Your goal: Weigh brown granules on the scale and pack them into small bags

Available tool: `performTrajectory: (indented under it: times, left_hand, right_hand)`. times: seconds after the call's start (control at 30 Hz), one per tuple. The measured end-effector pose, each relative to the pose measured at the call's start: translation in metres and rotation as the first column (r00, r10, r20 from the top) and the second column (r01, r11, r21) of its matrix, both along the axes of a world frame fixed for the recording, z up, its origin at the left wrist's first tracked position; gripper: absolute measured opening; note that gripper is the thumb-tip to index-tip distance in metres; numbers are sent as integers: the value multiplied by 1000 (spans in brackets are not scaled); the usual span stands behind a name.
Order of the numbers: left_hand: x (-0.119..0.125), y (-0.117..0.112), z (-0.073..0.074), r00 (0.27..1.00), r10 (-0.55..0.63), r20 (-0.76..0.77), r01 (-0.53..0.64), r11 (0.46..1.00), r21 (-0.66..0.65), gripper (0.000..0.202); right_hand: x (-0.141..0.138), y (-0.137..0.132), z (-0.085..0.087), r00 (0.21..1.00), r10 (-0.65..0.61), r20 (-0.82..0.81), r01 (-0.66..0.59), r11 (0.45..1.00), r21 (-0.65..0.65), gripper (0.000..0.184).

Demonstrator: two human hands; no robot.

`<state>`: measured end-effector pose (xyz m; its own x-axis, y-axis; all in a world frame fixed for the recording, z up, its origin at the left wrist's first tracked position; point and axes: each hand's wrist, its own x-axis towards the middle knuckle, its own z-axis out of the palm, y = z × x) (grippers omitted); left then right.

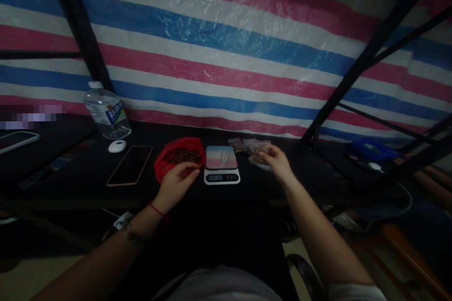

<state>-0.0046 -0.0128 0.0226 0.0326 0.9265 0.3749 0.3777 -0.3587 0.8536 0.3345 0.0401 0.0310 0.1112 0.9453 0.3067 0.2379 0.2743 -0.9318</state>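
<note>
A red plastic bag (163, 156) lies with its mouth spread, and small brown pieces (183, 155) fill its middle. My left hand (176, 184) is at the bag's front right edge, thumb and fingers a little apart with nothing visible between them. Just right of it stands a white digital kitchen scale (222, 177), with a small clear object (224, 156) on its plate. My right hand (277, 162) pinches a small clear zip bag (259, 156) with brownish contents. Beside that, a similar small zip bag (236, 145) lies on the black table.
Left of the red bag are a phone (130, 165), a white mouse-shaped object (117, 146) and a large clear bottle (108, 113). Another phone (19, 140) sits far left. Black metal posts (79, 28) frame the striped sheet (212, 56). Another person's arm (431, 178) shows far right, near a blue item (376, 149).
</note>
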Motion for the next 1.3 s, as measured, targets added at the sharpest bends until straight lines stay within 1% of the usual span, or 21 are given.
performTrajectory:
  times: [0.03, 0.07, 0.1, 0.13, 0.2, 0.27, 0.33, 0.4, 0.43, 0.47, 0.5, 0.57, 0.63, 0.7, 0.8, 0.9, 1.07, 1.13, 1.2, 1.27, 1.3]
  left_hand:
    - [-3, 3, -1, 999, 10, -49, -9, 1000, 19, 30]
    - [-6, 5, -2, 995, 19, -98, -15, 999, 42, 29]
    - [-9, 7, -2, 990, 25, -141, -16, 998, 64, 28]
    - [-11, 9, -3, 984, 29, -175, -15, 996, 84, 27]
    - [-14, 11, -5, 974, 30, -224, -6, 994, 109, 27]
    - [-15, 12, -8, 965, 19, -260, 11, 993, 114, 27]
    - [-15, 13, -11, 958, 16, -286, 21, 992, 126, 26]
    - [-13, 14, -14, 958, 43, -285, 4, 987, 163, 24]
    - [-13, 13, -15, 960, 65, -272, -14, 982, 186, 24]
    - [-12, 13, -15, 963, 86, -255, -33, 978, 205, 23]
    - [-11, 12, -16, 966, 102, -237, -49, 974, 220, 23]
    - [-10, 11, -16, 970, 119, -214, -67, 969, 237, 23]
    - [-10, 9, -17, 971, 121, -207, -69, 968, 242, 22]
    - [-9, 9, -18, 971, 120, -205, -68, 967, 244, 21]
    - [-8, 9, -21, 975, 103, -199, -54, 971, 234, 21]
    - [-7, 9, -24, 977, 68, -203, -21, 974, 226, 20]
    - [-8, 10, -29, 975, 34, -221, 15, 977, 214, 19]
    - [-9, 11, -31, 974, 21, -227, 28, 977, 211, 19]
    - [-10, 11, -30, 971, 7, -239, 46, 975, 217, 18]
    - [-9, 9, -28, 967, 8, -256, 57, 967, 248, 18]
    - [-8, 8, -25, 964, 23, -266, 55, 959, 280, 17]
  right_hand:
    - [21, 11, -3, 994, -113, 10, 112, 994, 10, 38]
    - [41, 20, -6, 973, -220, 67, 220, 975, 4, 38]
    - [58, 29, -8, 936, -319, 147, 323, 946, -4, 39]
    - [71, 37, -9, 893, -389, 228, 401, 916, -8, 38]
    - [90, 49, -7, 858, -417, 299, 441, 897, -15, 39]
    - [95, 56, -3, 834, -425, 351, 455, 891, -2, 40]
    - [90, 58, 0, 783, -413, 465, 441, 896, 53, 37]
    - [76, 55, -1, 726, -312, 613, 344, 937, 69, 30]
    - [67, 53, -4, 705, -232, 670, 280, 959, 37, 28]
    - [58, 51, -8, 669, -110, 735, 202, 979, -37, 28]
    - [49, 48, -13, 629, -27, 777, 169, 980, -102, 31]
    - [34, 42, -23, 553, 43, 832, 195, 964, -180, 38]
    - [24, 39, -29, 514, 24, 858, 269, 945, -188, 45]
    - [19, 39, -31, 494, 9, 869, 314, 931, -188, 49]
    - [17, 41, -27, 504, 29, 863, 357, 903, -239, 47]
    - [17, 44, -23, 536, 47, 843, 377, 880, -289, 38]
    - [20, 46, -18, 576, 13, 818, 382, 880, -283, 25]
    - [22, 44, -10, 592, -27, 805, 388, 885, -256, 25]
    - [20, 39, 2, 607, -85, 790, 392, 897, -204, 25]
    - [11, 29, 19, 673, -152, 724, 341, 932, -121, 23]
    - [4, 22, 27, 748, -181, 638, 282, 958, -59, 21]
